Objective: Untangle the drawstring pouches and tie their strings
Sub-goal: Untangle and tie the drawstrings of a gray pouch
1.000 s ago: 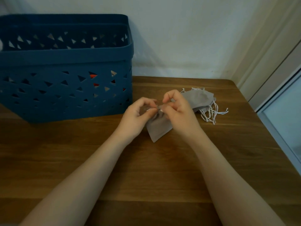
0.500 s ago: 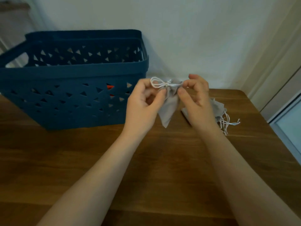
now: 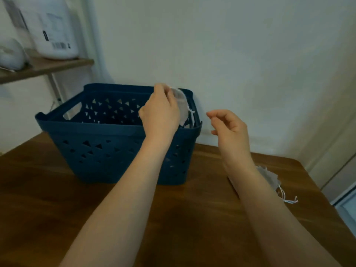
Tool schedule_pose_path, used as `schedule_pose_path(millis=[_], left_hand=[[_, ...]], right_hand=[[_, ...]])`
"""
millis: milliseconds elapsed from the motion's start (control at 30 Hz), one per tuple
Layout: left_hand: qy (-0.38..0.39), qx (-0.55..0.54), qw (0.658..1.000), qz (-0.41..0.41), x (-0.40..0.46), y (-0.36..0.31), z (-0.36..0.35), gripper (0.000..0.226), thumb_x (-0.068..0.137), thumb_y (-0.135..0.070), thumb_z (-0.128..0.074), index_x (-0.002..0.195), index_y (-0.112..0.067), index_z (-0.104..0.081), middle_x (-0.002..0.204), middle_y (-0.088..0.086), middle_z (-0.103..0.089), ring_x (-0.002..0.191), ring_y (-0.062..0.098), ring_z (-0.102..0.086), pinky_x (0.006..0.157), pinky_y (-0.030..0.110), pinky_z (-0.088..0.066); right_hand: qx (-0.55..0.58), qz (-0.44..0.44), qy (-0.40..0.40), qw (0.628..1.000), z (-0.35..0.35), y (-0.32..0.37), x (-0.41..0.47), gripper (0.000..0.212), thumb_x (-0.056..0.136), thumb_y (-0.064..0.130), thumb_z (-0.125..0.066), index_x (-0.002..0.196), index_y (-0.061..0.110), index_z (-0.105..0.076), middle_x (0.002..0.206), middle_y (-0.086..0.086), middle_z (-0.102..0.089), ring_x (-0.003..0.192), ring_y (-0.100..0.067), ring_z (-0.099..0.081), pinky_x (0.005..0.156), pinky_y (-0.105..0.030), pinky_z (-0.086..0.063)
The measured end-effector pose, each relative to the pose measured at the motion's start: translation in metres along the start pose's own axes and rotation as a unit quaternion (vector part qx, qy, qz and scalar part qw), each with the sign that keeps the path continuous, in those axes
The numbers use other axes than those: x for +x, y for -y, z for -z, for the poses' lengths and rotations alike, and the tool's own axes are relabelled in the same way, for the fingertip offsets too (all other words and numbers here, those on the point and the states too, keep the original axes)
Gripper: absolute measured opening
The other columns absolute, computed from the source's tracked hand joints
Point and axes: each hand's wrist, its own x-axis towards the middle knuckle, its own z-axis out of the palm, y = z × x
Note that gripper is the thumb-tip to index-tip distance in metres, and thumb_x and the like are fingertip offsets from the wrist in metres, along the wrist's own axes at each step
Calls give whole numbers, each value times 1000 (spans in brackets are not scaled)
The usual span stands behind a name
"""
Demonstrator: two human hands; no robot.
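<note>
The left hand [image 3: 160, 114] is raised over the right part of the dark blue plastic basket with triangular cut-outs [image 3: 107, 149], its fingers curled round a small grey fabric drawstring pouch [image 3: 181, 106]; the pouch hangs above the basket's open top, blurred, with its white string [image 3: 191, 114] dangling at its right edge. The right hand [image 3: 230, 129] hovers in the air just right of the basket, holding nothing, fingers loosely curled with the thumb and forefinger close together. Below and behind the right forearm, a small heap of more grey pouches [image 3: 269, 177] lies on the brown wooden surface [image 3: 38, 199], their white cords [image 3: 289, 199] trailing toward the right edge. The basket stands on the surface near the pale wall. At upper left a wooden shelf [image 3: 46, 67] carries a white labelled container [image 3: 54, 27] and a rounded white object [image 3: 10, 53].
</note>
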Motion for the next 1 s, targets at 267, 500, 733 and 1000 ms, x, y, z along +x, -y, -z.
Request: schedule_pose_path(millis=[267, 500, 733, 1000], left_hand=[[-37, 122, 978, -168, -15, 5, -9, 53, 100, -35, -35, 64, -7, -60, 79, 8, -49, 85, 30, -47, 71, 37, -30], [75, -41, 952, -294, -84, 4, -58, 35, 93, -22, -45, 62, -8, -57, 69, -3, -39, 71, 16, -39, 64, 29, -33], [279, -55, 948, -146, -122, 20, -93, 29, 96, -23, -48, 82, -9, -69, 81, 2, -56, 79, 13, -50, 67, 28, -40], [278, -98, 955, -42, -140, 42, -99, 20, 95, -21, -50, 82, -24, -65, 79, -7, -56, 79, 0, -51, 64, 7, -35]], right_hand=[[-49, -63, -22, 997, 25, -25, -9, 23, 94, 12, -48, 85, 25, -64, 86, 9, -62, 77, 0, -55, 71, -19, -47], [-183, -122, -117, 969, 80, -84, -24, 25, 93, 9, -45, 86, 26, -61, 110, -2, -59, 91, -12, -56, 81, -33, -49], [-333, -212, -112, 912, 141, -140, -32, 37, 92, 19, -52, 128, 8, -52, 127, -13, -52, 111, -25, -52, 92, -36, -44], [-440, -152, -183, 866, 132, -136, -32, 25, 91, 11, -51, 112, 18, -61, 116, -5, -59, 120, -29, -38, 97, -41, -27]])
